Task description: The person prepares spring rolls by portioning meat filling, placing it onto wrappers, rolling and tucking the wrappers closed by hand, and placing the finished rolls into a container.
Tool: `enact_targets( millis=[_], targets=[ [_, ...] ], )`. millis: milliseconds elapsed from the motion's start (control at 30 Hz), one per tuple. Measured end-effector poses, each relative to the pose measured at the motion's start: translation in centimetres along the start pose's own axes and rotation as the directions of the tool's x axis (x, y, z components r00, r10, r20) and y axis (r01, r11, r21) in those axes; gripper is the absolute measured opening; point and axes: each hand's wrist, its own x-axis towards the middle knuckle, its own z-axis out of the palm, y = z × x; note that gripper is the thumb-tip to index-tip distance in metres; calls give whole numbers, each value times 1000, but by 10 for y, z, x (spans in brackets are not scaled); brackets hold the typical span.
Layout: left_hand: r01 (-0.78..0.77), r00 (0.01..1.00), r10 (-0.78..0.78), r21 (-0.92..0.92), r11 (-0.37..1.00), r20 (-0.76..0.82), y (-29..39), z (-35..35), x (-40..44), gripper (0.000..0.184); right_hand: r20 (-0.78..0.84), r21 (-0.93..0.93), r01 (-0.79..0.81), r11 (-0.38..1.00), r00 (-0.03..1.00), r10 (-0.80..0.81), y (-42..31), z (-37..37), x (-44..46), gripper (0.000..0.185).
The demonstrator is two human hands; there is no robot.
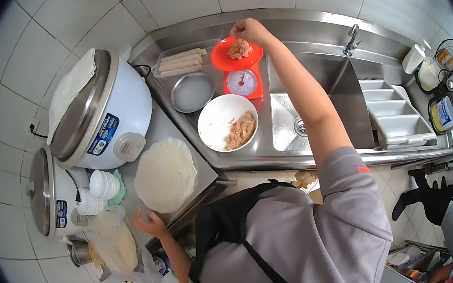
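Reaching over the scale (243, 82), the right hand (249, 31) has an unclear grip, the left hand (151, 225) a released one; rolls (181, 64) look done, the bowl's (212, 122) meat (241, 132) unwrapped.

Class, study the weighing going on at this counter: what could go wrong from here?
Three risks seem likely. The mound of filling sits loose on the red pan; some could spill onto the counter or into the sink nearby. The right hand is at the pan's edge, so any pressure there could falsify the reading. The pale round sheets lie uncovered near the left hand and might dry out or tear.
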Motion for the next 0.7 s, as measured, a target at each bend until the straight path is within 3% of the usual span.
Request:
enact_targets(
  millis=[200,333,433,467,500,533,567,600,633,667,700],
  targets=[
    [51,998,-51,-3,999,22,-2,-1,-3,30,278,301,20,953,955,-107,-9,-5,-46,10],
    [23,1000,-22,-19,1000,13,-1,1,0,30,277,241,-32,970,960,-36,-17,-4,-66,10],
    [19,1000,-19,-10,1000,16,-2,1,1,29,248,221,32,975,965,-88,-11,8,-74,12],
    [23,1000,-23,-2,1000,20,-1,1,1,29,356,238,-32,971,933,-56,-5,21,-77,10],
    [27,999,-27,6,1000,25,0,0,1,29,424,85,118,989,894,-143,-10,33,-88,14],
    [41,999,-41,1,999,25,2,-1,1,28,620,-25,136,990,779,-91,-14,50,-99,22],
    [56,998,-56,-6,998,22,6,-2,2,28,693,-193,171,966,721,10,-27,61,-120,26],
    [70,997,-70,-13,997,17,8,-1,4,28,689,-220,498,839,688,-228,3,91,-133,28],
    [69,998,-69,-13,998,11,7,0,4,28,739,-411,409,815,673,35,-4,107,-145,26],
    [69,998,-69,-11,998,9,6,-1,3,28,779,-418,485,768,627,29,-5,113,-155,24],
    [71,997,-71,-8,997,5,4,-1,2,28,761,-440,470,765,647,39,-5,119,-160,22]
  ],
)
